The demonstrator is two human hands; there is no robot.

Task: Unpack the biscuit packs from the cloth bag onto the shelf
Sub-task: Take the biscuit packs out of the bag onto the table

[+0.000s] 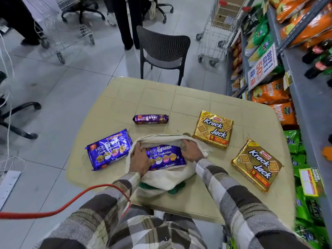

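**Purple pack between both hands in the open bag**

The glossy purple cream-sandwich biscuit pack [165,157] lies flat inside the mouth of the off-white cloth bag [167,178], near the table's front edge and roughly midway between its left and right sides. Its long axis runs left to right, tilted slightly, so each short end points toward a hand. The left hand [139,159] is curled over the pack's left end, fingers tucked under the bag's rim; the right hand [191,150] lies spread at the right end, pressing the cloth back. Whether either hand has truly closed on the pack I cannot tell (the fingertips are hidden by fabric). Both sit about equally close, so a two-handed lift straight up out of the opening looks like the natural move.

Around the bag on the cream tile-patterned plastic table [158,97]: a matching second purple pack [108,149] just left of the bag, a slim purple biscuit roll [150,119] toward the middle, and two gold cracker packs [213,129] near the right edge, one toward the front corner. The grey metal shop shelf [294,72] stands off the right edge, so the pack will likely travel rightward
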